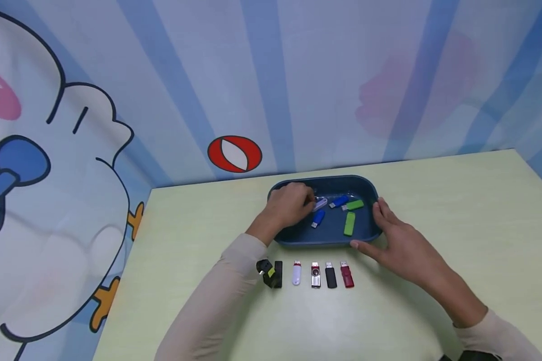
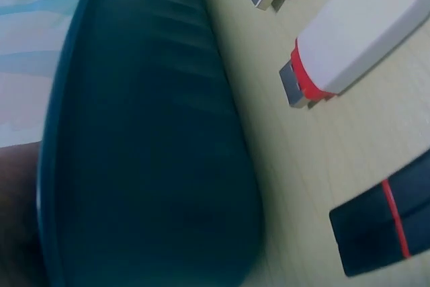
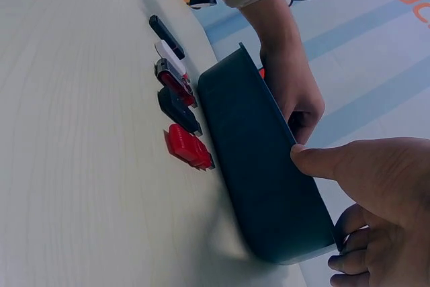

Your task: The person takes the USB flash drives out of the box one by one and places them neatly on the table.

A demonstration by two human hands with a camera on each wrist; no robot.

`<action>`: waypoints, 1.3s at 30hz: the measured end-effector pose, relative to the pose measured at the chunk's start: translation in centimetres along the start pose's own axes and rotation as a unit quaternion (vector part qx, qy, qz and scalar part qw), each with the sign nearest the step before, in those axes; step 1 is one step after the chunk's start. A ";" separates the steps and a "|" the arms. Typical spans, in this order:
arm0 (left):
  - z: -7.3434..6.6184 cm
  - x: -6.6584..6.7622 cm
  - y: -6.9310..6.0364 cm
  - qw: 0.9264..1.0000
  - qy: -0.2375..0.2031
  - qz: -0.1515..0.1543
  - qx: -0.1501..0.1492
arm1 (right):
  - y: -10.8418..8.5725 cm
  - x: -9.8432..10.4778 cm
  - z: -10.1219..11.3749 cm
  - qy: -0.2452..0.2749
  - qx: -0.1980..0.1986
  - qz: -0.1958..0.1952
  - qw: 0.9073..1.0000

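Observation:
A dark blue tray (image 1: 313, 239) lies near the back of the table, with blue and green USB sticks in it. My left hand (image 1: 289, 204) reaches over its left end, and thumb and fingers pinch a pale USB stick (image 1: 320, 203). Around the tray's right front corner, my right hand (image 1: 406, 245) grips with the thumb on the near rim and fingers along the right end. Inside are a blue USB stick (image 1: 317, 218), another blue one (image 1: 339, 201), a green one (image 1: 350, 223) and a second green one (image 1: 354, 205). The tray's wall hides the left fingertips in both wrist views.
In front of the tray stands a row of USB sticks: a black one with a red line (image 2: 383, 213), a white and red one (image 1: 296, 274), a silver and red one (image 1: 315, 276), a black one (image 1: 330, 276) and a red one (image 1: 347, 275). A patterned wall (image 1: 325, 100) rises behind the table.

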State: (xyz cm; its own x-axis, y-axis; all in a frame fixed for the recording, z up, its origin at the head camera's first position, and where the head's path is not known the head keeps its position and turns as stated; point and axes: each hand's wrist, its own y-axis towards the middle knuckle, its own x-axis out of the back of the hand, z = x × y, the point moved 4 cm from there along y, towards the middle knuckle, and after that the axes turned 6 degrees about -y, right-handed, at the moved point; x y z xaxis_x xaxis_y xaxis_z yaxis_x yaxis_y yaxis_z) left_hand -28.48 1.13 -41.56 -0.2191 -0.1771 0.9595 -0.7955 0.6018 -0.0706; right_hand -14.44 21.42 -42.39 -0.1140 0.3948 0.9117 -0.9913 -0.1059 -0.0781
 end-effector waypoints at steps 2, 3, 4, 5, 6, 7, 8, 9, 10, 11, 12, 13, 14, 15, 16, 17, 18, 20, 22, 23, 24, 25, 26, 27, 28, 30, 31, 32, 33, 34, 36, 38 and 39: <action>-0.1 0.0 0.1 1.000 0.001 0.000 -0.001 | 0.0 0.0 0.1 0.000 0.003 -0.002 1.000; -0.1 -0.1 0.1 1.000 0.002 0.000 -0.002 | 0.1 0.0 0.1 0.001 0.005 -0.003 1.000; -0.1 -0.1 0.1 1.000 0.002 0.000 -0.002 | 0.1 0.0 0.1 0.002 0.006 -0.003 1.000; -0.1 -0.2 0.1 1.000 0.002 0.001 -0.002 | 0.1 0.0 0.1 0.004 0.007 -0.003 1.000; -0.1 -0.2 0.1 1.000 0.000 0.001 -0.002 | 0.1 0.0 0.2 0.005 0.009 -0.003 1.000; -0.2 -0.2 0.1 1.000 -0.001 0.000 -0.002 | 0.0 0.0 0.2 0.005 0.010 -0.003 1.000; -0.2 -0.3 0.1 1.000 -0.003 0.000 -0.003 | 0.0 0.0 0.1 0.003 0.010 -0.004 1.000; -0.2 -0.3 0.1 1.000 -0.006 0.000 -0.004 | 0.0 0.0 0.1 0.001 0.009 -0.004 1.000; -0.3 -0.4 0.2 1.000 -0.010 0.002 -0.005 | -0.1 0.1 0.1 -0.001 0.009 -0.004 1.000; -0.4 -0.5 0.2 1.000 -0.012 0.004 -0.005 | -0.1 0.1 0.1 -0.001 0.009 -0.004 1.000; -0.4 -0.5 0.1 1.000 -0.015 0.006 -0.004 | -0.2 0.1 0.1 -0.002 0.009 -0.003 1.000; -0.5 -0.6 0.1 1.000 -0.018 0.009 -0.002 | -0.2 0.1 0.1 -0.002 0.009 -0.003 1.000; -0.5 -0.6 0.1 1.000 -0.021 0.012 -0.001 | -0.3 0.1 0.2 -0.003 0.010 -0.003 1.000; -0.5 -0.7 0.1 1.000 -0.025 0.015 -0.001 | -0.3 0.2 0.2 -0.003 0.010 -0.003 1.000; -0.5 -0.8 0.1 0.999 -0.030 0.017 0.000 | -0.4 0.2 0.2 -0.003 0.010 -0.002 1.000; -0.6 -0.8 0.1 0.999 -0.032 0.017 0.001 | -0.4 0.3 0.2 -0.005 0.010 -0.003 1.000; -0.6 -0.8 0.2 0.999 -0.034 0.017 0.002 | -0.4 0.3 0.2 -0.005 0.010 -0.003 1.000; -0.6 -0.7 0.2 0.999 -0.037 0.016 0.005 | -0.5 0.4 0.2 -0.006 0.011 -0.005 1.000; -0.5 -0.7 0.2 0.999 -0.037 0.016 0.011 | -0.5 0.4 0.2 -0.005 0.010 -0.005 1.000; -0.5 -0.7 0.2 0.999 -0.036 0.016 0.014 | -0.6 0.4 0.3 -0.005 0.010 -0.005 1.000; -0.5 -0.7 0.1 0.999 -0.037 0.018 0.016 | -0.6 0.4 0.3 -0.003 0.009 -0.004 1.000; -0.5 -0.7 0.1 0.999 -0.038 0.019 0.018 | -0.7 0.4 0.4 -0.003 0.008 -0.003 1.000; -0.5 -0.8 0.0 0.999 -0.039 0.020 0.020 | -0.7 0.3 0.4 -0.002 0.007 -0.001 1.000; -0.5 -0.8 -0.1 0.999 -0.040 0.021 0.020 | -0.8 0.3 0.5 0.000 0.007 0.000 1.000; -0.4 -0.8 -0.2 0.999 -0.040 0.020 0.022 | -0.9 0.3 0.5 0.001 0.007 0.001 1.000; -0.4 -0.8 -0.3 0.999 -0.040 0.016 0.023 | -0.9 0.2 0.6 0.001 0.008 0.001 1.000; -0.4 -0.7 -0.4 0.999 -0.040 0.013 0.024 | -1.0 0.2 0.7 0.000 0.009 0.001 1.000; -0.3 -0.7 -0.4 0.999 -0.039 0.011 0.025 | -1.0 0.2 0.8 0.000 0.010 0.001 1.000; -0.3 -0.6 -0.5 0.999 -0.039 0.008 0.026 | -0.9 0.2 0.9 -0.001 0.011 0.001 1.000; -0.3 -0.6 -0.5 0.999 -0.040 0.005 0.027 | -0.9 0.3 0.9 -0.001 0.011 0.001 1.000; -0.2 -0.5 -0.6 0.999 -0.042 0.003 0.030 | -0.8 0.3 1.0 -0.002 0.012 0.001 1.000; -0.1 -0.5 -0.7 0.998 -0.043 0.002 0.034 | -0.8 0.3 1.1 0.000 0.012 0.002 1.000; -0.1 -0.5 -0.8 0.998 -0.045 0.002 0.037 | -0.8 0.3 1.1 0.000 0.013 0.002 1.000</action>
State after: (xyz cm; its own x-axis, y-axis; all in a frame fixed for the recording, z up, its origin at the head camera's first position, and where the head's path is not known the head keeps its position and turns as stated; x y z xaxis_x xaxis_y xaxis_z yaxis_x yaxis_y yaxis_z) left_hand -27.71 0.78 -41.92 -0.2690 -0.2458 0.9313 -0.8334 0.5441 -0.0971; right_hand -13.65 20.63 -41.63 -0.1188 0.3942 0.9113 -0.9887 -0.1310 -0.0723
